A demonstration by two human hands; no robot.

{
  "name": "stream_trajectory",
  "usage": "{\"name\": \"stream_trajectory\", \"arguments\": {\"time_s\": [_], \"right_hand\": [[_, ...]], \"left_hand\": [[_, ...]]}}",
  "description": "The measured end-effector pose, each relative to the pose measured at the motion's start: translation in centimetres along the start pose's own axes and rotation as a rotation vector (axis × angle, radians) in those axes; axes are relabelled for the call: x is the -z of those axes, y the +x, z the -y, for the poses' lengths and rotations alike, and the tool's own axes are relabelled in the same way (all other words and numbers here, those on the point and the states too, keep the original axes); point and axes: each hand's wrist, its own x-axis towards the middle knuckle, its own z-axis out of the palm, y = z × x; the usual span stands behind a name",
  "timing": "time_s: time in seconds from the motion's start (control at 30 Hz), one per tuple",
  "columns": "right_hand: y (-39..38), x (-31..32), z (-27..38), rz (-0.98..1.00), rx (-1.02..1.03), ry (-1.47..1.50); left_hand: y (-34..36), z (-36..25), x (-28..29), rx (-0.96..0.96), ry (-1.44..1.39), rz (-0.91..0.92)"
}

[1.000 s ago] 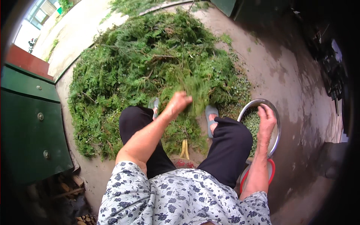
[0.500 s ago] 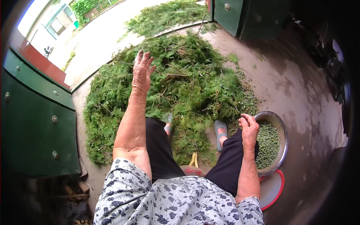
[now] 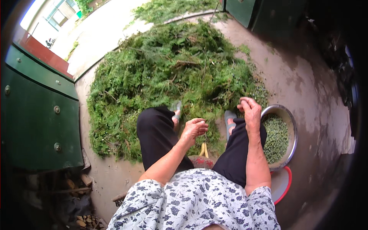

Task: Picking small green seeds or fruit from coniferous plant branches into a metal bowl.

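My left hand (image 3: 194,128) is over the loose green cypress-like cuttings (image 3: 161,65) between my knees, fingers loosely bent and apart, with nothing visible in them. My right hand (image 3: 248,110) is beside my right knee, fingers curled; I cannot make out whether anything small is in them. To its right a steel basin (image 3: 291,136) holds several small round green berries or cones (image 3: 275,142), and more lie scattered by the pile. Below the left hand are two pale yellow prongs (image 3: 203,148) and a worn red-patterned surface (image 3: 201,162) between my thighs.
A red-rimmed pale basin (image 3: 281,186) sits under the steel one. Green metal doors (image 3: 34,126) stand left and at the top (image 3: 264,15). Firewood (image 3: 76,186) lies lower left; dark clutter (image 3: 337,84) is at right. More cuttings (image 3: 168,7) lie outside past the threshold.
My left hand has dropped from raised over the pile, fingers stretched, to low between my knees, fingers bent. My right hand has moved from the steel basin's rim leftward and upward.
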Motion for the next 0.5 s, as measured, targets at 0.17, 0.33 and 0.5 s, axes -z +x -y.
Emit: {"name": "stream_trajectory", "arguments": {"time_s": [0.17, 0.33, 0.5], "right_hand": [[1.8, 0.0, -0.4, -0.032, -0.034, -0.012], [4.3, -1.0, -1.6, 0.08, 0.006, 0.022], [5.0, -2.2, -1.4, 0.105, -0.128, -0.056]], "left_hand": [[1.8, 5.6, 2.7, 0.077, 0.103, -0.178], [5.0, 12.1, 9.0, 0.19, 0.65, -0.008], [8.4, 16.3, 12.5, -0.006, 1.483, 0.169]]}}
